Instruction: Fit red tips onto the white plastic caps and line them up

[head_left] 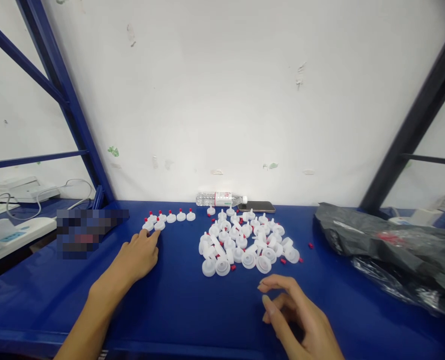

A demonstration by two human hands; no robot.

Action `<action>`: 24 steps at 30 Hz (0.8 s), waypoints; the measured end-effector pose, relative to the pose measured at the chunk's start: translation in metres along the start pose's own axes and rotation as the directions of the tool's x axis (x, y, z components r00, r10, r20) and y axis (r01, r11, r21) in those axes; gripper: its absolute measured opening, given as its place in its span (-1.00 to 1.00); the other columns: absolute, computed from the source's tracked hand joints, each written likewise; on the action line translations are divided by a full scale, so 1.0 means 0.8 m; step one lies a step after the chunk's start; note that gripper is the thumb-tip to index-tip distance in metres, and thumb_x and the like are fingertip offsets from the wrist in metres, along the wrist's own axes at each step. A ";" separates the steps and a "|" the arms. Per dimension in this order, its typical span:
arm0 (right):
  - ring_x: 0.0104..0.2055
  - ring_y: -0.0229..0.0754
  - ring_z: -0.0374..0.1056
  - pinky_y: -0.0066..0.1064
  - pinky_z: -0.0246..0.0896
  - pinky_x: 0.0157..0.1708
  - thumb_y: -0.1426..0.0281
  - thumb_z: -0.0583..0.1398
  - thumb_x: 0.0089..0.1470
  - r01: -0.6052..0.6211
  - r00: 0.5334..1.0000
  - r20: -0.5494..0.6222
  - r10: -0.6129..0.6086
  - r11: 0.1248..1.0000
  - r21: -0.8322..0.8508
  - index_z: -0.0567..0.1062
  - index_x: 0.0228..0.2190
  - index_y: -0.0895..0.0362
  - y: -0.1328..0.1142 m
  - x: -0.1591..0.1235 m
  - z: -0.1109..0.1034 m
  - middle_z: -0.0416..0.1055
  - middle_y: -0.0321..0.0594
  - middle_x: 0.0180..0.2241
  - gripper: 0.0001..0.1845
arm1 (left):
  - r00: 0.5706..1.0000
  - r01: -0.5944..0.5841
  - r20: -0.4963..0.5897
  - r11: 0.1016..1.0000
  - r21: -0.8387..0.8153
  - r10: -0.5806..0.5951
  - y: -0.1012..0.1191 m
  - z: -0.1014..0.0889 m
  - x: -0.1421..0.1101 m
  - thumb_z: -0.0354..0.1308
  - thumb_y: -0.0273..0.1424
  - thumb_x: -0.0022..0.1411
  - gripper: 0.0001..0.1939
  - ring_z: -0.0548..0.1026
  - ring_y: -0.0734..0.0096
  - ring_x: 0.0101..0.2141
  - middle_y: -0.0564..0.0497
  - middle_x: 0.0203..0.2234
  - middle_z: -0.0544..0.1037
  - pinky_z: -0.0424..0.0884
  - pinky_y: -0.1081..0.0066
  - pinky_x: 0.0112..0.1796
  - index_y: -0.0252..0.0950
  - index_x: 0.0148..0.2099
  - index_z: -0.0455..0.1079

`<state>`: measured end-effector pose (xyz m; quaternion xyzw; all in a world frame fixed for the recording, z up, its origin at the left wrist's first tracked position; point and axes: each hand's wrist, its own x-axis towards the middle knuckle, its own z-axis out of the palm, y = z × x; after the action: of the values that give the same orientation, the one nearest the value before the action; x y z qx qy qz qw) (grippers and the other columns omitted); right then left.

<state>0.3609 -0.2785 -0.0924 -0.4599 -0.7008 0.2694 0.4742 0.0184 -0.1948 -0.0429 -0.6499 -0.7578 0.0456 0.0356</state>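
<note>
A heap of several white plastic caps [245,242] lies mid-table, with small red pieces [283,261] scattered at its edges. To the left runs a row of several white caps topped with red tips [171,217]. My left hand [139,254] reaches to the near end of that row, fingertips touching the nearest red-tipped cap [159,225]; its fingers are held together and whether they grip the cap does not show. My right hand [293,312] hovers just in front of the heap, fingers loosely curled and apart, holding nothing.
A clear water bottle [220,199] lies on its side by the wall, next to a dark phone [257,206]. Black plastic bags [391,250] fill the right side of the blue table [192,305]. Blue frame posts stand at both back corners; a white power strip [8,235] is far left.
</note>
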 end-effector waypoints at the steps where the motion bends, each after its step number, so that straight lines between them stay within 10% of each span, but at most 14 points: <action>1: -0.48 -0.25 0.48 -0.55 0.40 -0.48 0.21 0.14 0.31 0.003 1.000 0.000 -0.003 1.000 0.003 0.44 -0.10 -0.02 0.000 0.000 0.000 0.52 -0.30 -0.42 -0.81 | 1.000 -0.026 -0.011 0.999 -0.024 0.026 0.002 -0.001 -0.002 -0.25 -0.52 0.37 -0.40 0.44 -0.15 0.08 -0.37 0.14 0.38 0.40 -0.04 -0.01 -0.42 0.40 0.16; 8: -0.47 -0.27 0.49 -0.55 0.41 -0.46 0.22 0.14 0.31 0.005 1.000 0.008 -0.006 1.000 0.017 0.44 -0.10 -0.01 -0.001 0.002 0.001 0.55 -0.26 -0.35 -0.82 | 0.909 -0.414 -0.235 0.804 -0.427 0.343 0.060 -0.020 -0.031 -0.10 -0.29 0.42 -0.65 0.50 0.21 -0.08 -0.05 -0.09 0.52 0.35 0.22 -0.02 -0.15 0.10 0.43; 14: -0.48 -0.26 0.47 -0.56 0.38 -0.46 0.21 0.13 0.32 -0.006 0.999 0.039 0.006 1.000 0.011 0.44 -0.11 -0.02 0.001 0.003 0.001 0.47 -0.36 -0.51 -0.82 | 0.889 -0.455 -0.274 0.767 -0.452 0.366 0.099 -0.029 -0.055 0.03 -0.26 0.38 -0.81 0.45 0.33 -0.35 0.07 -0.34 0.49 0.29 0.33 -0.27 -0.13 -0.10 0.45; 24: -0.48 -0.22 0.47 -0.52 0.38 -0.48 0.14 0.11 0.32 -0.052 0.998 0.042 0.053 0.998 -0.030 0.48 -0.16 0.02 -0.003 0.002 0.000 0.45 -0.32 -0.52 -0.74 | 0.916 -0.398 -0.240 0.800 -0.449 0.321 0.087 -0.050 -0.062 0.09 -0.35 0.33 -0.84 0.48 0.33 -0.34 0.07 -0.36 0.57 0.28 0.37 -0.31 -0.17 -0.28 0.48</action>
<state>0.3593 -0.2782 -0.0898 -0.4790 -0.7023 0.2813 0.4451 0.0989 -0.2326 -0.0112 -0.7711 -0.6019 -0.1913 -0.0815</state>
